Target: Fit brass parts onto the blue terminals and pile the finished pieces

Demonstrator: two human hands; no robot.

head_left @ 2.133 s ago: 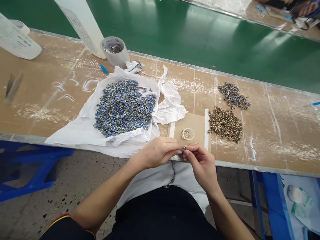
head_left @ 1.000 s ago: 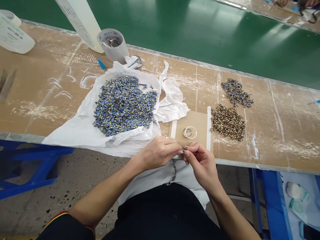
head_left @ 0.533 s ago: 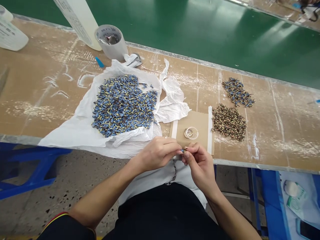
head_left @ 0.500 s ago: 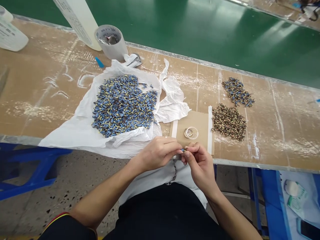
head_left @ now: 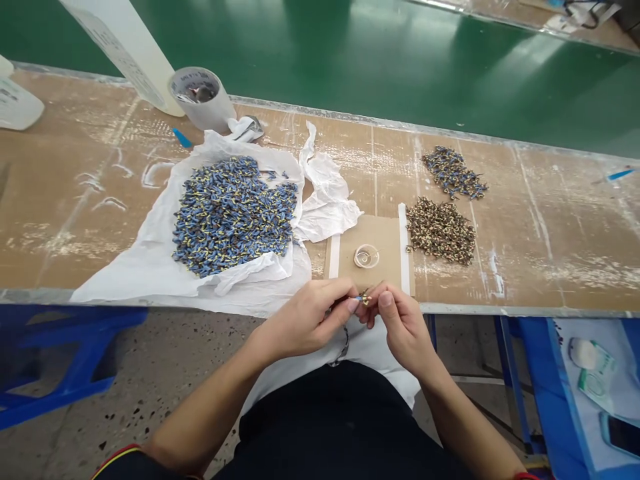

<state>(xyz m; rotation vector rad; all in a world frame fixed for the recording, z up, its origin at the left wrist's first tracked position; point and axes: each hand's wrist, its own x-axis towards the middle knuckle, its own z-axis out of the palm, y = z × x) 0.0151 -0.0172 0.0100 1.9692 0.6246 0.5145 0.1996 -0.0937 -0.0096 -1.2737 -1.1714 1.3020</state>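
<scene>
While the fingers of the left hand (head_left: 310, 319) clamp the small piece (head_left: 363, 299) at the worktop (head_left: 520, 253)'s near edge, those of the right hand (head_left: 407, 330) are beside it, their grip unclear. Just beyond is a clear cup (head_left: 367, 257); left, a blue-and-yellow pile (head_left: 233, 217) on white paper (head_left: 145, 267); right, a brown pile (head_left: 441, 231). Print on the bottle (head_left: 127, 53) is illegible.

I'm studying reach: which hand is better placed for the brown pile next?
Probably the right hand: it is nearer the brown pile, while the left hand pinches a small piece.
</scene>
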